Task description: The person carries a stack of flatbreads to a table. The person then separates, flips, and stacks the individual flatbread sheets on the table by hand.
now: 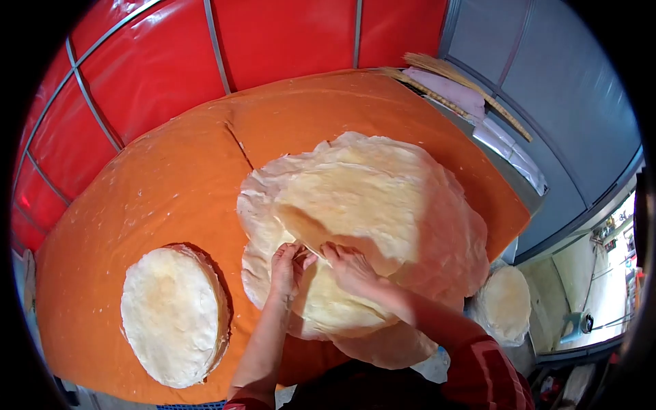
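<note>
A wide pile of thin, pale flatbread sheets (355, 195) lies in front of me, its ragged edges spreading outward. My left hand (287, 268) is closed at the near left part of the pile, fingertips pinching the edge of a flatbread (301, 225). Close beside it, my right hand (350, 266) grips the same raised, partly folded edge, fingers pressed together. Under that edge the lower sheets show through. To the left, apart from both hands, stands a neat round stack of flatbreads (167, 314) dusted white.
An orange cloth (184, 178) with flour specks covers the table. Red sheeting (287, 48) on a metal frame closes the back. Long straw-like bundles (471, 82) and a plastic wrapper (509, 154) lie at the far right. A plastic-wrapped round stack (506, 305) sits lower right.
</note>
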A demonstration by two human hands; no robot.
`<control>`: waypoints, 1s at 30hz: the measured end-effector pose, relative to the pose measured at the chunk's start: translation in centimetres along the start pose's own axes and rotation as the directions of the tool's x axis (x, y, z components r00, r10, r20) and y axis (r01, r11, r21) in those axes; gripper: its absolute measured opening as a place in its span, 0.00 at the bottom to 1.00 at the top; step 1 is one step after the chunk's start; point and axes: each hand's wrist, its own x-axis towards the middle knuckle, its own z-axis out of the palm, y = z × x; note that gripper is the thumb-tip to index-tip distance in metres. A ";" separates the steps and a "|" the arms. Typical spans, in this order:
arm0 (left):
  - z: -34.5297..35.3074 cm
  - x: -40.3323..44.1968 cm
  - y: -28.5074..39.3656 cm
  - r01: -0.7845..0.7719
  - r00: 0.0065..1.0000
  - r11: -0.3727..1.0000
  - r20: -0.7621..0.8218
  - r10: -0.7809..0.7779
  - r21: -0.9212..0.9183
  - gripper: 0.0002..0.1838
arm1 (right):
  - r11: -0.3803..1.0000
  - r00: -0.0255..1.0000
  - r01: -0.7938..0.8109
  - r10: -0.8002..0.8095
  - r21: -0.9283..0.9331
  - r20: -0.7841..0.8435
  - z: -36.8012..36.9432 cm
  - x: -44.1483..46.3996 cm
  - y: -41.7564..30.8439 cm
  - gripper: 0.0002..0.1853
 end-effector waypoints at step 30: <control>4.7 1.0 -6.3 0.158 0.982 0.961 -0.135 -0.130 0.228 0.05 | 0.992 0.939 -0.118 0.096 -0.046 -0.331 -16.0 0.9 11.9 0.12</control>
